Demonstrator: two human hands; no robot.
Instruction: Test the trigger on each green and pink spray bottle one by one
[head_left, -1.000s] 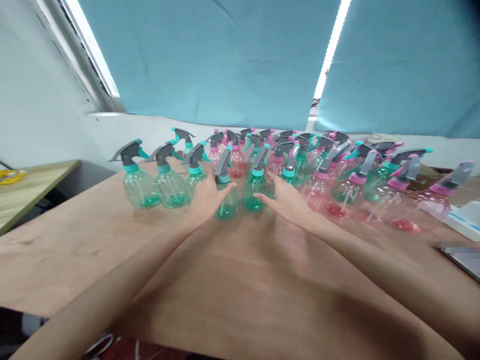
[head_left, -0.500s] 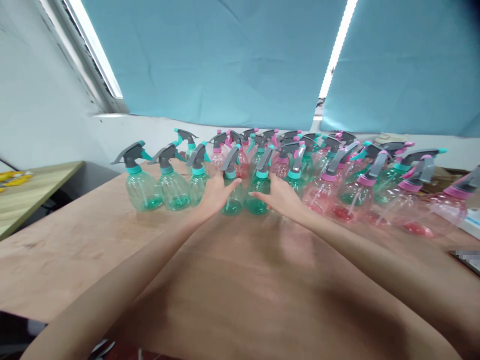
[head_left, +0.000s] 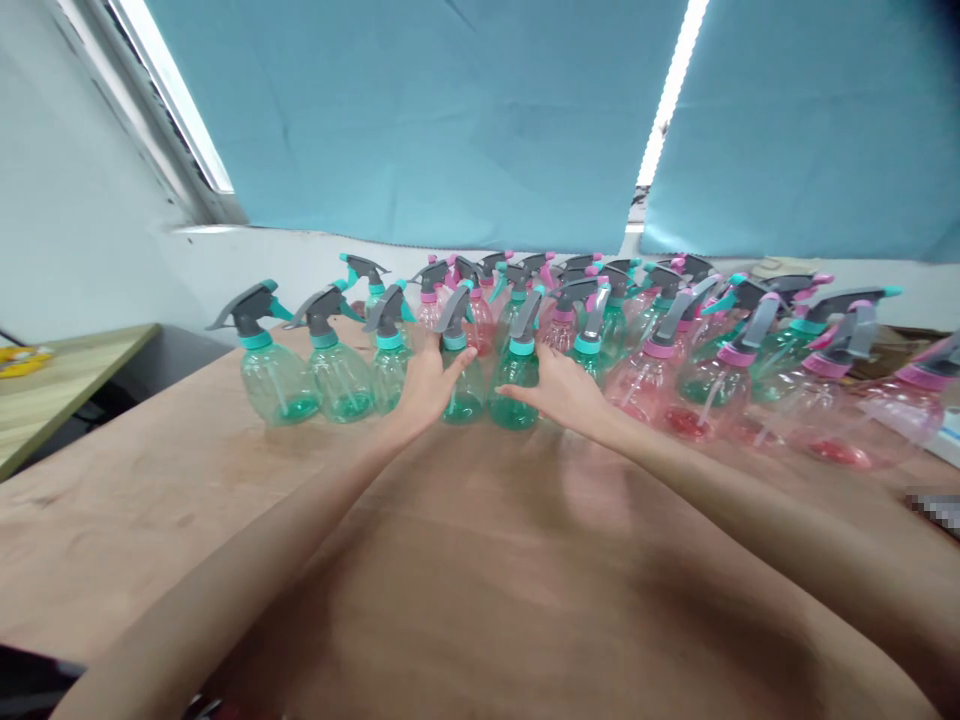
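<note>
Two green spray bottles stand upright side by side on the table, each with a turquoise collar and a grey trigger head. My left hand (head_left: 427, 390) is closed round the left spray bottle (head_left: 463, 405), its thumb lying across the front just under the collar. Round the right spray bottle (head_left: 516, 410) my right hand (head_left: 564, 392) is wrapped, thumb on its front. The other fingers of both hands are mostly hidden. Left of my left hand stand several green spray bottles (head_left: 341, 380); another green spray bottle (head_left: 587, 358) is partly hidden behind my right hand.
Several pink spray bottles (head_left: 694, 400) stand to the right, with mixed rows behind. The wooden table (head_left: 480, 580) extends toward me. At the far left is another table (head_left: 90, 385) with yellow items (head_left: 22, 360). Blue curtains (head_left: 435, 130) hang behind.
The view has shifted slightly. Both hands remain at the same two spray bottles, which stand much as before.
</note>
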